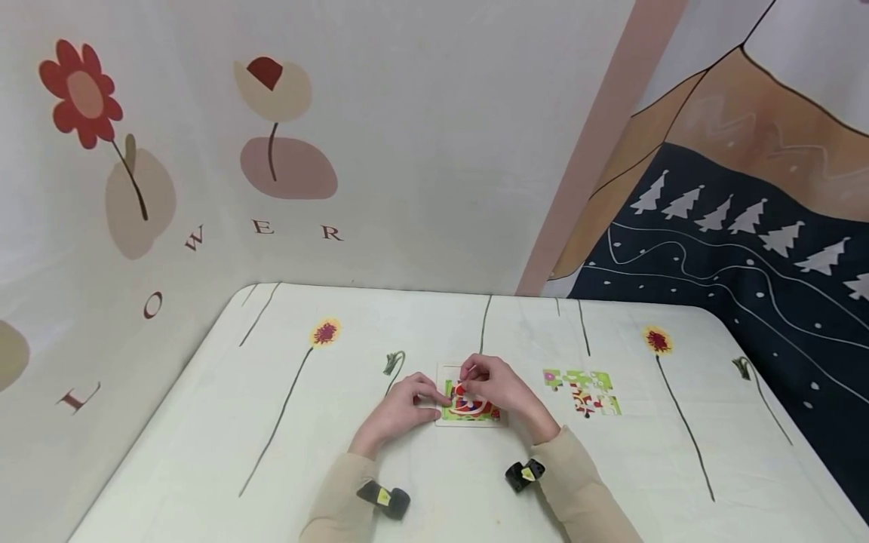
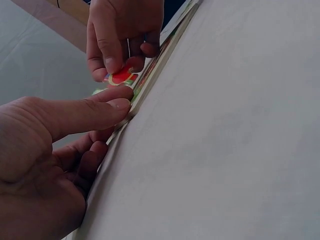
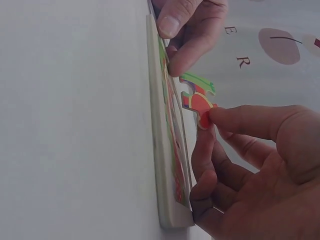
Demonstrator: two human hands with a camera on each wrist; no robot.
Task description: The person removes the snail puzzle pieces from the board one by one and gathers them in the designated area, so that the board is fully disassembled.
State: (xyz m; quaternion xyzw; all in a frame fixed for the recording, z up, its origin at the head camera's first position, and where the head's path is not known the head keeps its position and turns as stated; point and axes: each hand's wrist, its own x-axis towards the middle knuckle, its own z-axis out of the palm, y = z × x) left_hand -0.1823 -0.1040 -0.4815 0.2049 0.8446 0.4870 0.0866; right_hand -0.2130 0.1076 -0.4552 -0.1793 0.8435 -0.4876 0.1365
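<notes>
A square jigsaw board (image 1: 468, 424) with a pale frame lies on the table, a partly filled green, red and white picture in it. At its left edge is my left hand (image 1: 400, 407), the index finger reaching onto the picture and the thumb by the frame. My right hand (image 1: 501, 386) pinches a red puzzle piece (image 3: 201, 102) with a yellow curve between thumb and fingertips. In the right wrist view that piece is tilted over the board, beside a green-edged piece (image 3: 199, 82). Part of the picture is hidden behind the hands.
Right of the board lies a cluster of several loose puzzle pieces (image 1: 600, 381), green and red. The white tablecloth (image 1: 237, 422) has printed flowers on long stems. A printed curtain (image 1: 434, 151) hangs behind the table's far edge.
</notes>
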